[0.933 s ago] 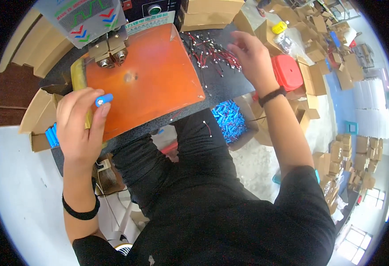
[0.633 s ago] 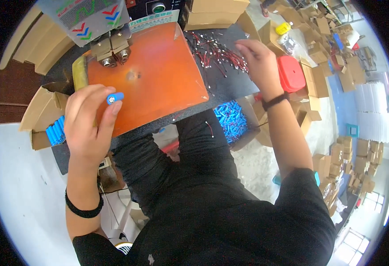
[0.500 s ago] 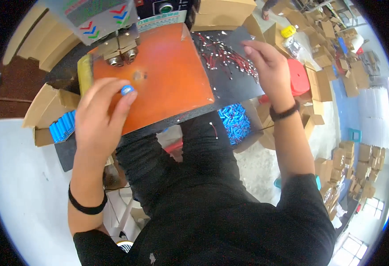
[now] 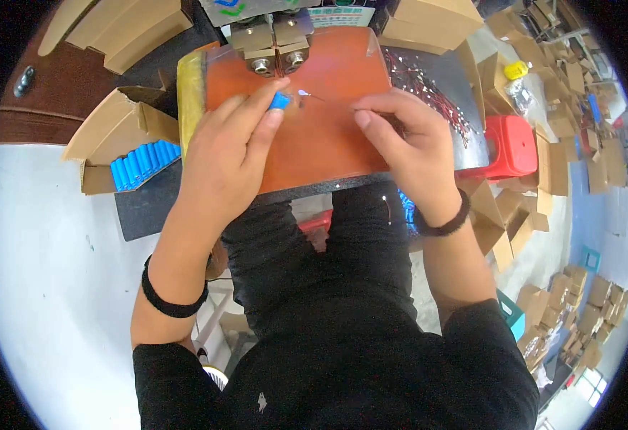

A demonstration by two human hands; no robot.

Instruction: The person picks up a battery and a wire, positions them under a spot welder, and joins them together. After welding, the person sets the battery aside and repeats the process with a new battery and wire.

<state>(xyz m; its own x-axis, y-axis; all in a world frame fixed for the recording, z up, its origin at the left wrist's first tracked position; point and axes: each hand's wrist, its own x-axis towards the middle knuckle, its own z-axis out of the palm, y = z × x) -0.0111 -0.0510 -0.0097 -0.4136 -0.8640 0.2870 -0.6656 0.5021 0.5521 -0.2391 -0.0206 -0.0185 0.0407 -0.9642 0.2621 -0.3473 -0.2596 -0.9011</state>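
A: What is taking the largest place here?
B: An orange board [image 4: 321, 154] is filling the upper middle of the frame, and a metal machine head [image 4: 292, 32] is standing above it, at the top.
A: And the hands?
B: The left hand [image 4: 221, 154] is occupying the left of centre. Its thumb and fingers are pinching a blue cell [image 4: 279, 101], just below the machine head. The right hand [image 4: 418, 136] is occupying the right of centre; its thumb and forefinger are pressing together, and they seem to be gripping a thin lead [image 4: 317, 97].
A: How is the cell lying?
B: I cannot tell its long axis surely, because the fingers are hiding most of it.
A: And the lead?
B: It is pointing from the right fingertips to the left and slightly upward, toward the cell. Its pale tip [image 4: 304, 93] is resting just right of the cell, nearer to the left fingertips than to the right ones. Contact is not showing.
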